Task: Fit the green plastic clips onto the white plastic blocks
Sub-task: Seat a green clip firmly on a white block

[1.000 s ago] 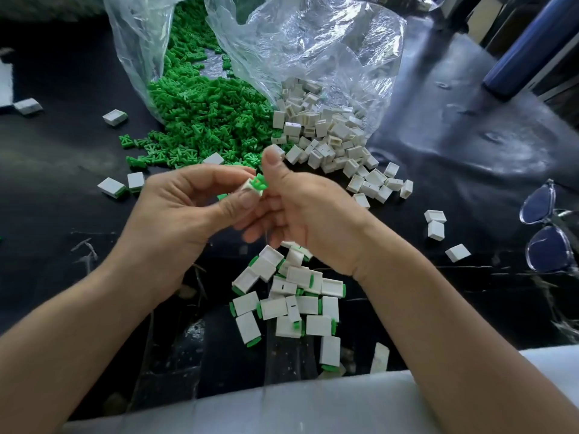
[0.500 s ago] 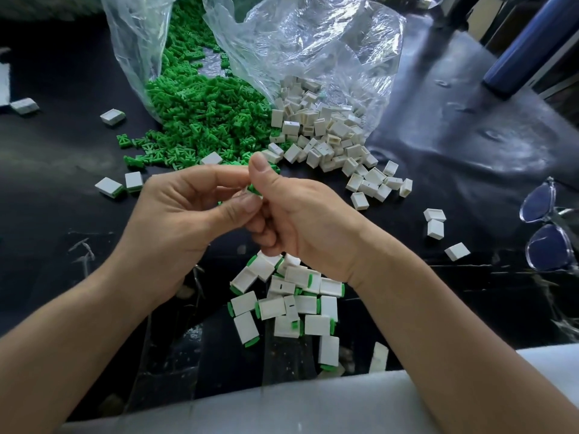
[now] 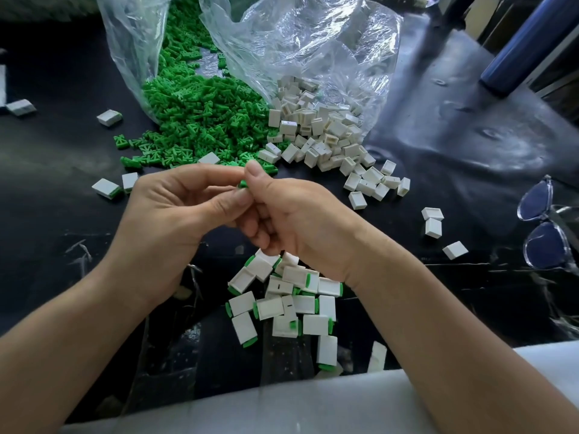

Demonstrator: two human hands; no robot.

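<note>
The left hand (image 3: 169, 214) and right hand (image 3: 300, 220) meet above the dark surface (image 3: 47, 151), their curled fingers (image 3: 255, 177) pressed together and pinching a green clip (image 3: 242, 184) between them; only a small bit of green shows at the fingertips, and whether a white block is held there too cannot be told; beyond the fingers lies the heap of loose green clips (image 3: 200, 120), spilling from a clear plastic bag (image 3: 313, 42); beyond them and to the right lie the white blocks (image 3: 316, 126), some strewn loose; below the fingers, between the two wrists, lies a cluster of finished blocks (image 3: 282, 299) with green ends; well off to the right rest clear-framed glasses (image 3: 545, 227).
</note>
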